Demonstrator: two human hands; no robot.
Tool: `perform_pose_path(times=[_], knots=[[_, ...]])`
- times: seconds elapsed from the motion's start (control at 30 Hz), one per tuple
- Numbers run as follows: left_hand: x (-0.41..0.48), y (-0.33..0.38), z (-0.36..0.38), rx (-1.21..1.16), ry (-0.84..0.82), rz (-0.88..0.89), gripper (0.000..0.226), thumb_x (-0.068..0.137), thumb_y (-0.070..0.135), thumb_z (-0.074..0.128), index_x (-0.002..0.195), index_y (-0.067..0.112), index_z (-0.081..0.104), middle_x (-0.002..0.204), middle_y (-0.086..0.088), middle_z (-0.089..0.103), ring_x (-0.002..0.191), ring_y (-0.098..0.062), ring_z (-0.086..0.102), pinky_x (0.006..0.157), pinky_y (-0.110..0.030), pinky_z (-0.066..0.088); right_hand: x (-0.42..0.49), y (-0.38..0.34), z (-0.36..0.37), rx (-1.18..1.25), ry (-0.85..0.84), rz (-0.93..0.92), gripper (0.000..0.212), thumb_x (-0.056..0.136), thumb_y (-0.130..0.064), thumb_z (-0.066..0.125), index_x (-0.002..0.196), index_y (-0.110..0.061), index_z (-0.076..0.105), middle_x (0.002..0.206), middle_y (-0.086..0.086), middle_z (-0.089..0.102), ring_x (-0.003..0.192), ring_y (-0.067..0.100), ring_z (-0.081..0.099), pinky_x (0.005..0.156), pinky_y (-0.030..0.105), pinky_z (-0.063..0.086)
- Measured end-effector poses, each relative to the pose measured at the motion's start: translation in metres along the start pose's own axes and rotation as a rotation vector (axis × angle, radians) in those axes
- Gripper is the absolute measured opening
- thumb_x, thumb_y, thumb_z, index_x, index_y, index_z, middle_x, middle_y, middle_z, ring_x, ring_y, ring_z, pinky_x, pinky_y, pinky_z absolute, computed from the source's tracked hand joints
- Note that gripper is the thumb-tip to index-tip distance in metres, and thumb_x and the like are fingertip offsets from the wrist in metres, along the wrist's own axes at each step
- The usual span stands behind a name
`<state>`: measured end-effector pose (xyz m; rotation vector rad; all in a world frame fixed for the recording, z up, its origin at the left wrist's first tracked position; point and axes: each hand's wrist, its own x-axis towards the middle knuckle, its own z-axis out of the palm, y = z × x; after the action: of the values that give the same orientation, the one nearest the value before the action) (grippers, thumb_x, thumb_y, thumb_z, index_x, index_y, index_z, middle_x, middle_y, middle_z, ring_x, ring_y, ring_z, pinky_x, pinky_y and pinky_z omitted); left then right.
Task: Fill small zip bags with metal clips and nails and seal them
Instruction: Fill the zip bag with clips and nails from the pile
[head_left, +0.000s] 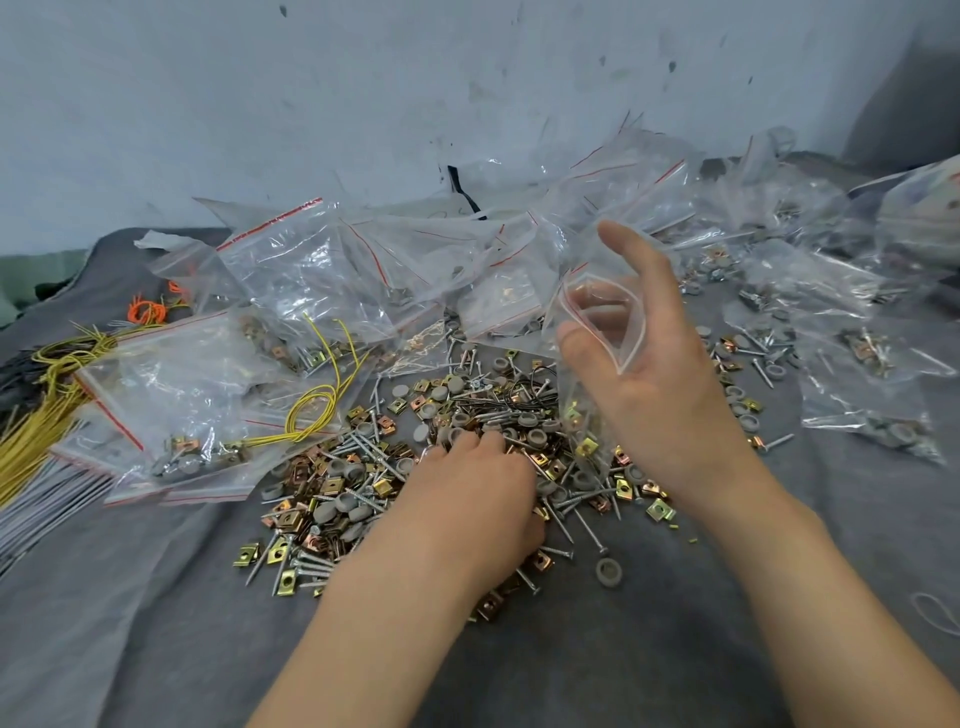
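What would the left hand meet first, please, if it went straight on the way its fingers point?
Probably the grey caps and nails of the pile just beyond the fingers of the left hand, long before the filled bags; depth is unclear.

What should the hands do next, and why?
Probably the left hand should lift a pinch of clips and nails from the pile into the zip bag, because the right hand holds its mouth open just above.

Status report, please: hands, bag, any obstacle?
Left hand down in the pile, grip unclear. Right hand holds bag, mouth open, above pile. Filled bags behind, not in the way.
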<state>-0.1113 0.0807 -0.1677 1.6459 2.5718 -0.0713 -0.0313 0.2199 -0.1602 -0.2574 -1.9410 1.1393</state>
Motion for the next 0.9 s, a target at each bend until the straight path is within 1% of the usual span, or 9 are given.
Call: perform_pose_path(times=[0.1,0.2,0.3,0.4,0.47,0.6,0.7,0.8,0.9], knots=[[-0.001,-0.006,-0.005,-0.059,-0.046,0.019,0.029,0.094,0.041,0.052,0.109,0.019,0.062,0.110,0.000,0.050,0.107,-0.021,0.049,0.092,-0.039,0.047,-0.001,0.001,0.000,0.006,-0.007,0.007,0.063,0.091,-0.034,0.063,0.144,-0.048,0.032,0.107,-0.026,0.060,0.107,0.000,0.061,0.084,0.008,0.046],[-0.001,-0.012,-0.010,-0.139,-0.038,0.017,0.030,0.093,0.042,0.052,0.098,0.015,0.065,0.101,0.002,0.054,0.096,-0.019,0.055,0.084,-0.040,0.053,0.000,0.002,-0.001,0.008,-0.009,0.004,0.063,0.091,-0.034,0.062,0.144,-0.048,0.031,0.107,-0.027,0.060,0.106,0.000,0.060,0.084,0.008,0.045],[0.000,-0.016,-0.009,-0.216,0.008,0.017,0.024,0.093,0.041,0.054,0.095,0.017,0.059,0.092,0.007,0.057,0.085,-0.014,0.056,0.078,-0.036,0.052,0.000,0.002,-0.002,0.007,-0.012,0.005,0.063,0.091,-0.034,0.061,0.144,-0.049,0.031,0.107,-0.028,0.060,0.106,0.000,0.060,0.085,0.009,0.045],[0.002,-0.020,-0.007,-0.335,0.047,0.006,0.014,0.093,0.035,0.058,0.091,0.023,0.051,0.083,0.009,0.057,0.074,-0.009,0.055,0.066,-0.028,0.049,0.000,0.001,-0.002,0.001,-0.016,0.003,0.063,0.091,-0.034,0.061,0.144,-0.049,0.031,0.107,-0.028,0.059,0.106,-0.002,0.060,0.086,0.008,0.044],[0.003,-0.022,-0.005,-0.370,0.071,0.004,0.011,0.093,0.029,0.058,0.088,0.023,0.049,0.079,0.008,0.059,0.071,-0.009,0.056,0.063,-0.029,0.050,-0.001,0.000,-0.002,-0.008,-0.017,0.006,0.062,0.091,-0.035,0.061,0.144,-0.049,0.031,0.108,-0.029,0.059,0.107,-0.002,0.059,0.085,0.007,0.045],[0.004,-0.024,-0.003,-0.386,0.107,0.008,0.010,0.092,0.025,0.058,0.087,0.023,0.049,0.075,0.007,0.061,0.068,-0.008,0.056,0.063,-0.030,0.049,-0.001,-0.001,-0.001,-0.015,-0.023,0.009,0.062,0.091,-0.036,0.061,0.144,-0.050,0.031,0.109,-0.029,0.059,0.108,-0.003,0.059,0.085,0.007,0.044],[0.004,-0.027,-0.003,-0.354,0.119,-0.032,0.005,0.095,0.026,0.055,0.095,0.024,0.051,0.082,0.009,0.060,0.077,-0.011,0.057,0.073,-0.034,0.051,-0.002,-0.001,-0.001,-0.021,-0.023,0.009,0.062,0.091,-0.037,0.061,0.143,-0.052,0.031,0.109,-0.030,0.058,0.109,-0.003,0.059,0.085,0.006,0.044],[0.003,-0.031,-0.005,-0.275,0.134,-0.065,0.007,0.097,0.030,0.052,0.103,0.027,0.049,0.087,0.010,0.056,0.086,-0.017,0.058,0.081,-0.040,0.051,-0.002,0.000,-0.001,-0.024,-0.025,0.011,0.062,0.091,-0.037,0.061,0.143,-0.053,0.031,0.109,-0.030,0.059,0.108,-0.004,0.059,0.085,0.005,0.043],[-0.002,-0.028,-0.011,-0.285,0.035,-0.008,0.007,0.098,0.031,0.052,0.103,0.034,0.056,0.085,0.015,0.056,0.084,-0.008,0.057,0.081,-0.035,0.053,-0.002,0.000,-0.002,-0.025,-0.030,0.010,0.062,0.091,-0.037,0.061,0.142,-0.054,0.031,0.109,-0.030,0.058,0.108,-0.004,0.059,0.084,0.004,0.042]])
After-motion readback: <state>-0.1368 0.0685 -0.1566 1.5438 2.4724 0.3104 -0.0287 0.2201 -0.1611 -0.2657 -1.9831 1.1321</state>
